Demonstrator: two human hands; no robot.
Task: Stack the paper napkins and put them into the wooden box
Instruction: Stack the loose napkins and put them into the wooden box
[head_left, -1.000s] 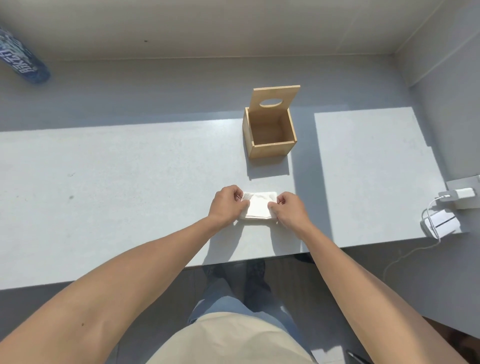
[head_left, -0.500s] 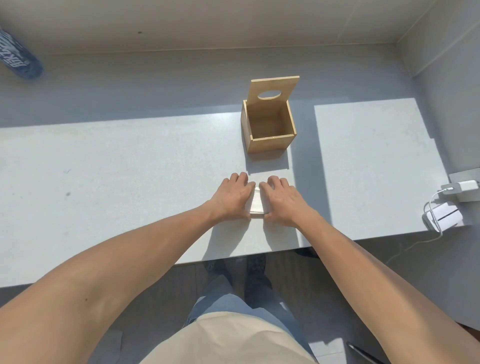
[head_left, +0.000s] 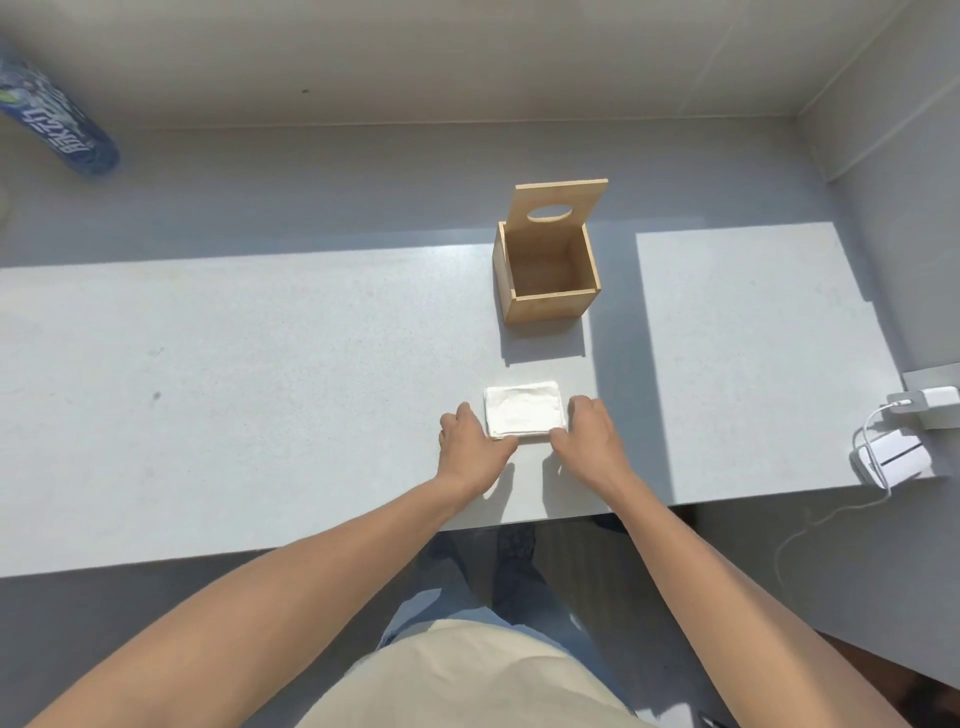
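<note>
A white stack of folded paper napkins (head_left: 523, 408) lies flat on the grey table (head_left: 260, 415), near its front edge. My left hand (head_left: 470, 449) cups the stack's near left corner, thumb along the near edge. At the near right corner my right hand (head_left: 589, 441) does the same, fingers curled against the right side. The wooden box (head_left: 548, 309) stands a short way beyond the stack. It is empty inside, and its lid (head_left: 560, 202), which has an oval hole, is tilted up at the back.
A blue bottle (head_left: 57, 130) lies at the far left of the table. A white charger (head_left: 922, 410) with a cable and a white power brick (head_left: 893, 457) sit at the right edge. A wall closes the right side.
My hands lay flat over the stack half a second ago. They have now slid apart and back to its near corners, uncovering the top of the squared stack.
</note>
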